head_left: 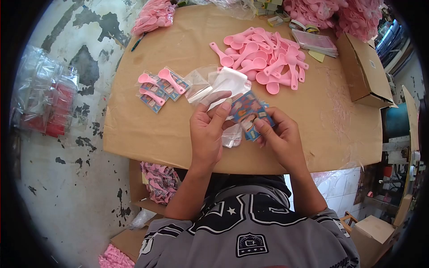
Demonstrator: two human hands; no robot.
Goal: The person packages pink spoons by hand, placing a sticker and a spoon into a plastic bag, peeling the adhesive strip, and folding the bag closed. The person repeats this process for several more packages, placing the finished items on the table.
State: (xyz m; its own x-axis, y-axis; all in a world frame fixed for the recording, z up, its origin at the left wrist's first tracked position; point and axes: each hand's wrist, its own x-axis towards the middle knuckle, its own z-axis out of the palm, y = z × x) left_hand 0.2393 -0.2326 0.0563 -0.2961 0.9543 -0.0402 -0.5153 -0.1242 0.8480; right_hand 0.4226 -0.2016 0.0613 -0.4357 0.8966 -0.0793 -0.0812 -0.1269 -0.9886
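Observation:
My right hand [283, 136] is closed on a small stack of blue printed cards [250, 111], the thumb pressed on their face. Just left of the cards, my left hand [209, 127] has its thumb and fingers drawn together near the cards' left edge. Whatever is between those fingers, if anything, I cannot make out. Under and behind the hands lie clear plastic bags [230, 80]. Farther left, three pink spoons [171, 81] rest on blue cards in clear wrappers. A loose heap of pink measuring spoons [263, 56] spreads beyond my hands.
Brown cardboard covers the table [134, 129]. A cardboard box [364, 71] and a clear plastic case [314, 42] stand at the right. Bagged pink spoons [154, 15] lie at the far edge, near a pen [138, 41]. Below the table, a box holds packed pieces [160, 183].

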